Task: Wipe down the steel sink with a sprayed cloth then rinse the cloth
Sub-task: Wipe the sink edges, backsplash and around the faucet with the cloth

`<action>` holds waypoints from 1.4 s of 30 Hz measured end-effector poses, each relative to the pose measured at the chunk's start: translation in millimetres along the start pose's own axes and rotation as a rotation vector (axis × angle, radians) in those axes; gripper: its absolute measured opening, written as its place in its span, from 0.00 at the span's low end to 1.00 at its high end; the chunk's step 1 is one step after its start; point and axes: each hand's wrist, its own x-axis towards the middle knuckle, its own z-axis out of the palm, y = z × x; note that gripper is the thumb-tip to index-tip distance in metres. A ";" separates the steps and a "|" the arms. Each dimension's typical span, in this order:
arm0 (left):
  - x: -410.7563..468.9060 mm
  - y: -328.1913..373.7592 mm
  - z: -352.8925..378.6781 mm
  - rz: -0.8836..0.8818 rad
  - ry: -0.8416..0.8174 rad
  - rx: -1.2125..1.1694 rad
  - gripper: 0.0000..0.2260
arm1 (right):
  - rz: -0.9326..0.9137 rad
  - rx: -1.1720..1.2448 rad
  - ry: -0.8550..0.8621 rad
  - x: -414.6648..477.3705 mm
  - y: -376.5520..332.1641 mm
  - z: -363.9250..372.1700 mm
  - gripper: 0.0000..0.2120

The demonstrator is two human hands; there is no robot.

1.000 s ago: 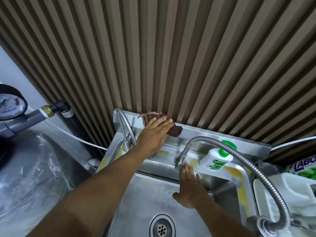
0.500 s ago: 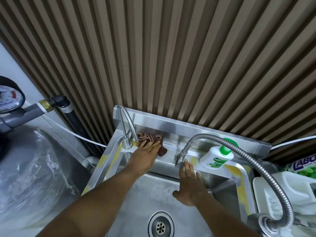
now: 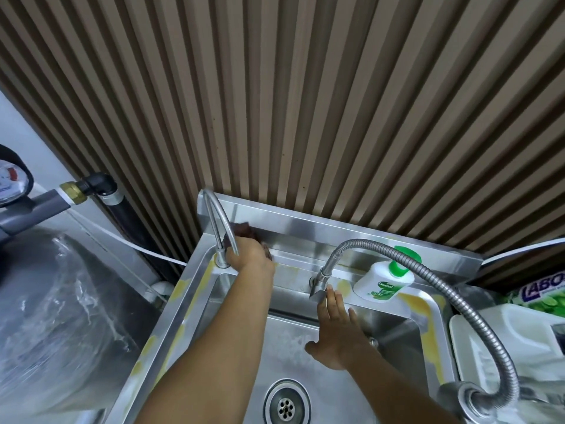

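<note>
I see the brown cloth (image 3: pixel 243 231) at the back left corner of the sink (image 3: pixel 195 289), bunched at the foot of the backsplash just behind the gooseneck tap (image 3: pixel 219 223). What shows of it runs along the back ledge, from the tap toward the right. The left hand (image 3: pixel 254 256) lies on top of it and presses it to the steel. That hand is blurred and partly behind the tap, so I cannot tell whether its fingers lie flat or curl round the cloth.

The right hand (image 3: pixel 335 333) rests against the back wall of the basin, fingers straight and close together, thumb out to the left. Its fingertips reach just beside the base of the hose tap (image 3: pixel 434 272).

The basin holds a round drain (image 3: pixel 286 407) near the bottom edge and a whitish film on its floor. Yellowish streaks mark the rim. A white soap bottle (image 3: pixel 382 284) with a green cap stands on the back ledge, right of the hose tap's base.

A white jug (image 3: pixel 516 335) on the right is cut off by the edge, as is a green label beyond it. On the left, a gauge (image 3: pixel 10 182) is half out of view above a plastic-wrapped tank (image 3: pixel 61 301).
</note>
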 end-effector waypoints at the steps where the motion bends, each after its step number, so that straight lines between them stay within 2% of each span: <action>1: -1.1 -2.4 -0.4 -0.015 0.002 0.016 0.12 | 0.001 0.004 -0.005 -1.1 0.3 -0.8 0.47; 4: -15.7 -13.9 4.5 -0.128 -0.085 0.155 0.11 | 0.005 0.004 -0.014 -2.0 0.0 -1.1 0.47; 7: -39.4 -23.0 9.9 -0.214 -0.230 0.274 0.06 | 0.003 0.009 -0.022 -1.2 -1.3 -1.5 0.47; 11: -33.5 -15.3 8.3 -0.252 -0.301 0.310 0.11 | 0.001 0.013 -0.036 -2.5 0.4 -3.5 0.47; 13: -14.5 -1.8 5.6 -0.230 -0.263 0.218 0.12 | -0.004 0.008 -0.030 -2.9 0.6 -4.2 0.47; 15: -3.1 8.3 2.9 -0.131 -0.162 0.104 0.10 | -0.003 0.014 -0.035 -3.3 0.0 -4.8 0.47; 18: -5.7 3.0 -6.5 -0.064 -0.046 0.055 0.10 | -0.002 0.017 -0.036 -3.0 -0.8 -5.8 0.46; 20: -18.7 -12.9 -9.3 -0.159 -0.099 0.134 0.08 | -0.002 0.023 -0.041 -3.4 -0.6 -6.1 0.46; 24: -26.1 -18.8 7.8 -0.276 -0.211 0.188 0.13 | -0.001 0.039 -0.041 -2.2 1.0 -3.9 0.47; 26: -23.5 -5.5 16.2 -0.265 -0.222 0.181 0.14 | -0.005 0.039 -0.043 -1.7 1.4 -3.5 0.47; 29: -22.6 14.0 13.9 -0.134 -0.147 0.121 0.07 | -0.005 0.044 -0.026 -1.1 1.7 -2.1 0.48; 31: -24.1 18.2 7.4 -0.069 -0.131 0.067 0.07 | -0.003 0.048 -0.026 -1.4 1.3 -1.8 0.48; 34: -17.9 8.4 6.6 -0.116 -0.125 0.117 0.08 | -0.001 0.052 -0.031 -1.1 0.5 -1.3 0.48; 39: -23.3 11.8 10.8 -0.229 -0.228 0.148 0.10 | -0.002 0.046 -0.036 -1.1 0.1 -1.4 0.48; 42: -31.7 22.1 -5.8 -0.123 -0.310 0.046 0.07 | 0.001 0.043 -0.032 -1.9 0.4 -1.4 0.48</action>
